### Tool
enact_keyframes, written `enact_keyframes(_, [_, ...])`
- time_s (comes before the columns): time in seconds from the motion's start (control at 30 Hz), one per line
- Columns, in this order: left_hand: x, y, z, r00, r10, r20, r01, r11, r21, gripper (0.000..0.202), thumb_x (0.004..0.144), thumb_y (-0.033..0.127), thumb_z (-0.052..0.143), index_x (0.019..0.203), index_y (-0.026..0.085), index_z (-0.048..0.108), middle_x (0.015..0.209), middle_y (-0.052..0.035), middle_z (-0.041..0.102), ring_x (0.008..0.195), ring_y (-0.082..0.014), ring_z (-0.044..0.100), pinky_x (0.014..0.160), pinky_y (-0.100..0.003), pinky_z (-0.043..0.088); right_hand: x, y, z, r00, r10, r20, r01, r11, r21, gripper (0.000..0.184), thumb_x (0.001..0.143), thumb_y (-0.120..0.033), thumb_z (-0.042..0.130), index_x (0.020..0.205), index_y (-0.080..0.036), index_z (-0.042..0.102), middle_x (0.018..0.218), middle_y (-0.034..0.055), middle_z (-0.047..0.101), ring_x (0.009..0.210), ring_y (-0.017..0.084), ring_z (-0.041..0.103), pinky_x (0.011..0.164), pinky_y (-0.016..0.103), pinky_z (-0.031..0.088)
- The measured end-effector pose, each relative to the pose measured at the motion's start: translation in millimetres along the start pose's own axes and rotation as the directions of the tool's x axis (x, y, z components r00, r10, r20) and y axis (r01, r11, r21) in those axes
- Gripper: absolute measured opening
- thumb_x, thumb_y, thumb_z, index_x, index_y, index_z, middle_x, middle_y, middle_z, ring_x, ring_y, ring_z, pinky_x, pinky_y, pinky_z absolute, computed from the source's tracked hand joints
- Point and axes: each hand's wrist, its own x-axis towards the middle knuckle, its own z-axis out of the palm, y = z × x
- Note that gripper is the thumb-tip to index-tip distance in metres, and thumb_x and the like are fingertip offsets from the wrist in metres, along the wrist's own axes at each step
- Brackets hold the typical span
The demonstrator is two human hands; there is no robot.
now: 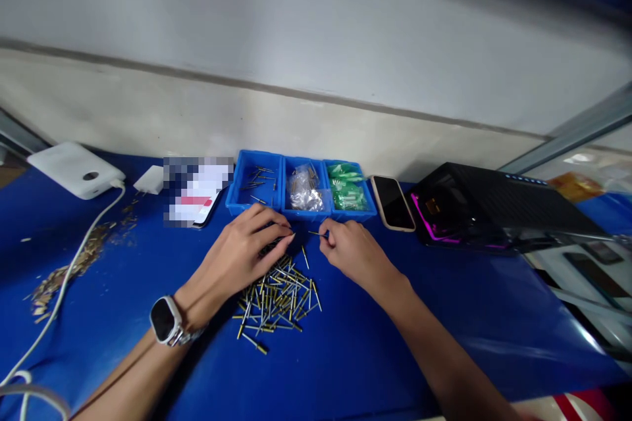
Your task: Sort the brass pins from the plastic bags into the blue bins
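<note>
My right hand (348, 247) pinches a thin metal bit (316, 233) between thumb and forefinger, its slim end pointing left. Opposite it, my left hand (251, 243) curves over the back of a heap of similar bits (279, 296), thumb and fingertips drawn together. What lies between those fingertips is too small to make out. The bits have silver shanks and gold-coloured ends. One loose bit (305, 256) lies between the two hands. Just beyond the hands stand three joined blue trays; the left tray (237, 187) holds a few bits.
The middle tray (296, 214) contains clear plastic bags of metal parts, the right one (368, 204) green packets. A phone (394, 202) and a black device (494, 204) sit to the right. At left are another phone (202, 194), a charger (149, 179), a white box (76, 170) with a cable, and scattered shavings (74, 270).
</note>
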Motion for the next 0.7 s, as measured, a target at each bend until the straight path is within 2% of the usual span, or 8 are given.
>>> enact_keyframes(0.1, [0,0,-0.7,1.0,-0.008,-0.01,0.008,1.0,-0.006,0.013,0.097,0.021,0.056,0.103,0.019,0.067,0.105,-0.0058,0.067,0.098,-0.0209,0.058,0.085,-0.037,0.051,0,4,2,0.996,-0.087,-0.003,0.085,0.969,0.234,0.011,0.083,-0.014,0.058,0.088,-0.02,0.066,0.062,-0.0013,0.058,0.056,0.013,0.053,0.058,0.027,0.04])
enact_keyframes(0.2, [-1,0,-2.0,1.0,0.001,-0.027,-0.001,1.0,-0.017,0.014,0.096,0.02,0.056,0.105,0.019,0.067,0.106,-0.006,0.067,0.101,-0.021,0.058,0.087,-0.038,0.051,-1,4,7,0.993,-0.109,-0.045,0.116,0.847,0.519,0.009,0.086,-0.018,0.057,0.091,-0.02,0.065,0.072,-0.0004,0.065,0.061,0.012,0.059,0.06,0.025,0.047])
enact_keyframes(0.27, [-1,1,-2.9,1.0,0.007,-0.029,-0.008,1.0,-0.022,0.015,0.096,0.019,0.056,0.108,0.02,0.066,0.107,-0.006,0.066,0.102,-0.0211,0.058,0.089,-0.038,0.051,-3,1,11,0.993,-0.093,-0.072,0.117,0.76,0.64,0.008,0.087,-0.02,0.058,0.092,-0.02,0.064,0.078,0.0012,0.069,0.064,0.012,0.063,0.06,0.025,0.05])
enact_keyframes(0.37, [-2,4,-3.5,0.999,0.035,-0.018,-0.036,0.999,-0.02,0.023,0.096,0.017,0.055,0.117,0.021,0.062,0.111,-0.0067,0.065,0.103,-0.0211,0.058,0.089,-0.039,0.052,-5,-6,16,0.989,-0.08,-0.124,0.145,0.674,0.725,0.007,0.087,-0.02,0.059,0.091,-0.02,0.065,0.082,0.0023,0.068,0.067,0.013,0.063,0.059,0.026,0.051])
enact_keyframes(0.47, [-3,7,-2.6,0.995,0.097,0.015,-0.097,0.995,-0.008,0.034,0.097,0.015,0.053,0.131,0.022,0.055,0.118,-0.0083,0.062,0.105,-0.0213,0.057,0.087,-0.038,0.053,-7,-15,15,0.983,-0.066,-0.169,0.171,0.648,0.743,0.004,0.085,-0.019,0.062,0.087,-0.02,0.066,0.096,0.0051,0.066,0.078,0.015,0.064,0.06,0.025,0.051])
enact_keyframes(0.57, [-3,8,-1.7,0.988,0.138,0.067,-0.14,0.99,0.024,0.035,0.099,0.016,0.051,0.133,0.024,0.054,0.12,-0.0092,0.061,0.103,-0.0218,0.056,0.083,-0.037,0.053,-11,-23,10,0.999,-0.008,-0.035,0.033,0.581,0.813,0.003,0.085,-0.02,0.064,0.086,-0.019,0.066,0.085,0.0025,0.068,0.071,0.013,0.063,0.058,0.024,0.05])
enact_keyframes(0.63, [-3,8,-1.7,0.987,0.135,0.083,-0.138,0.989,0.043,0.031,0.1,0.017,0.05,0.129,0.023,0.057,0.116,-0.0093,0.062,0.101,-0.0218,0.056,0.081,-0.037,0.054,-13,-29,7,0.995,0.033,0.098,-0.101,0.487,0.868,0.005,0.084,-0.024,0.066,0.083,-0.019,0.066,0.073,-0.0005,0.067,0.057,0.01,0.059,0.052,0.022,0.048])
enact_keyframes(0.7, [-3,7,-1.6,0.989,0.124,0.076,-0.127,0.991,0.037,0.025,0.1,0.017,0.049,0.122,0.021,0.061,0.112,-0.0087,0.063,0.1,-0.0216,0.057,0.08,-0.037,0.054,-15,-33,4,0.981,0.054,0.188,-0.194,0.397,0.897,0.011,0.083,-0.029,0.069,0.081,-0.018,0.066,0.069,-0.0011,0.066,0.049,0.008,0.054,0.046,0.021,0.046])
